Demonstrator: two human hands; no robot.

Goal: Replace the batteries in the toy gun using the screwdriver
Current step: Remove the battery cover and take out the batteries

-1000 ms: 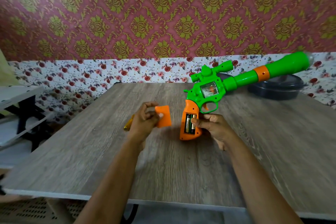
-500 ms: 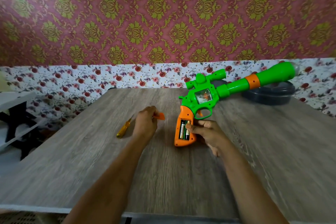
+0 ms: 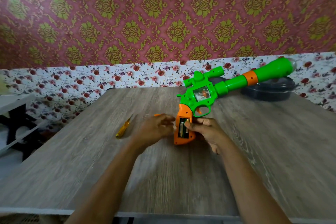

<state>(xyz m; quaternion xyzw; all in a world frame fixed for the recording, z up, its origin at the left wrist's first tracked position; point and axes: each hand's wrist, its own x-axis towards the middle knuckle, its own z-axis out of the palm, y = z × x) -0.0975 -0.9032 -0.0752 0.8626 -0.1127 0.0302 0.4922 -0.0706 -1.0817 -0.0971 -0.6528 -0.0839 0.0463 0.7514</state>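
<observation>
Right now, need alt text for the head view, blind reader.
A person's right hand holds a green and orange toy gun by its grip, the open compartment showing batteries, while the left hand reaches toward it. A yellow screwdriver lies to the left on the wooden table.

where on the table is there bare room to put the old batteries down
Free: the near half of the table between the forearms, the right side below the black dish, and the far left corner. Crowded: the middle, where the screwdriver, left hand, toy gun and right hand sit close.
</observation>
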